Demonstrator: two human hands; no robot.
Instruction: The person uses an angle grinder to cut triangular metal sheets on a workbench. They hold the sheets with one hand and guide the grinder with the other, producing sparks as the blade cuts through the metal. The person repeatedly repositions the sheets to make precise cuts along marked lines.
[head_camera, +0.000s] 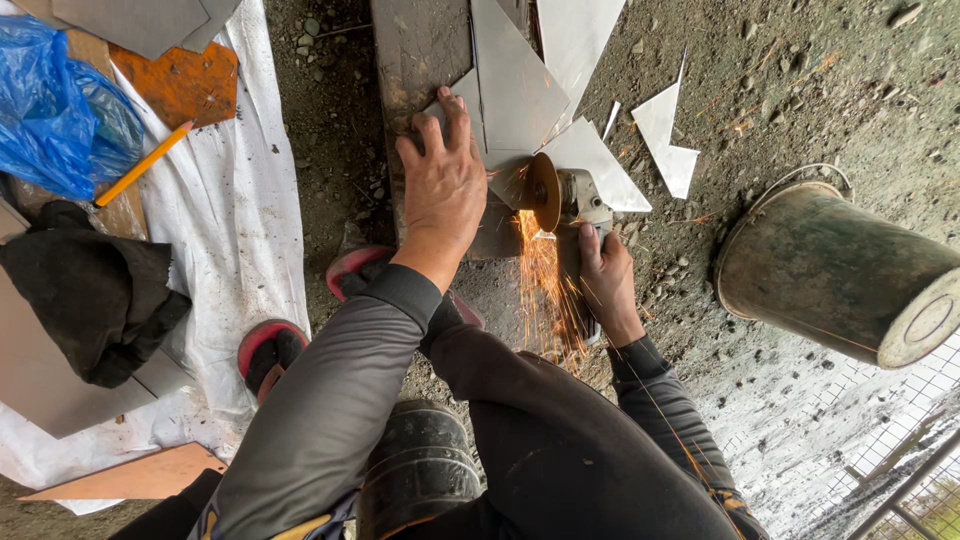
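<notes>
A person's left hand (442, 185) presses flat, fingers spread, on a metal sheet (515, 95) lying on a plank (415, 50), while the right hand (603, 275), fingers wrapped tight, grips an angle grinder (565, 195) throwing sparks (545, 290) beside a bucket (835, 270).

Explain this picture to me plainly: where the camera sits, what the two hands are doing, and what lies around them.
The camera is worn on the person's head and looks straight down, so you see their own arms and knees from above. The left hand presses flat on a grey metal sheet that lies on a dark plank. The right hand has its grip closed on an angle grinder, whose disc touches the sheet's edge and throws orange sparks toward the person. Cut-off triangular scraps lie on the gravel. A tipped metal bucket is at the right; a white tarp, a yellow pencil and a blue bag are at the left.
</notes>
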